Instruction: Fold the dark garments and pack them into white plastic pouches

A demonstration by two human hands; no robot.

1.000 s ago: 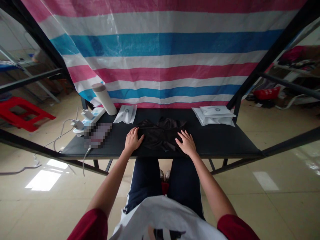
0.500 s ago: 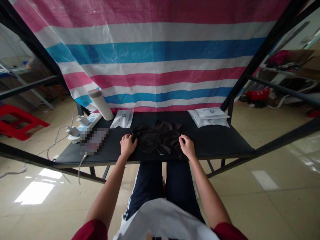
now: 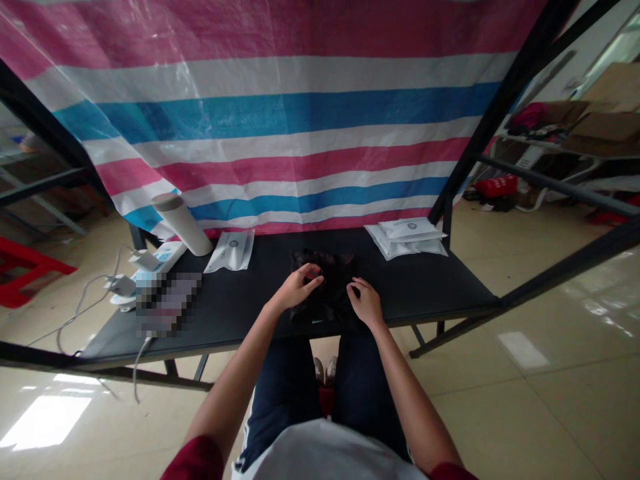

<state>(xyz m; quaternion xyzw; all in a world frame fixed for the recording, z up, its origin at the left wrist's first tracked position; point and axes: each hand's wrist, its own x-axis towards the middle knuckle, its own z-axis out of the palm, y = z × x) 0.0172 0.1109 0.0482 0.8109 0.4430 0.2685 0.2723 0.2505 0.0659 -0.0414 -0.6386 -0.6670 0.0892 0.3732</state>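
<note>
A crumpled black garment point(image 3: 327, 261) lies near the front edge of the black table point(image 3: 425, 283), folded into a compact, roughly square bundle. My left hand point(image 3: 299, 288) is over its left part, thumb and fingers apart in a loose curve. At the right edge of the cloth is my right hand point(image 3: 366, 301), thumb and fingertips curled together on the fabric. Dark cloth against dark tabletop makes the garment's outline hard to follow, and its exact kind does not show.
Left on the table are a white bottle point(image 3: 183, 225), a white packet point(image 3: 230, 251), a power strip point(image 3: 163, 257) with chargers, and a blurred-out phone point(image 3: 175, 300) on a cable. Several white packets point(image 3: 410, 233) lie at right. A striped sheet point(image 3: 300, 153) hangs behind; black frame bars point(image 3: 465, 160) flank the table.
My left hand has moved right, and the garment's left side is now folded inward, making it narrower. My right hand stays at its right edge. The head view has shifted slightly.
</note>
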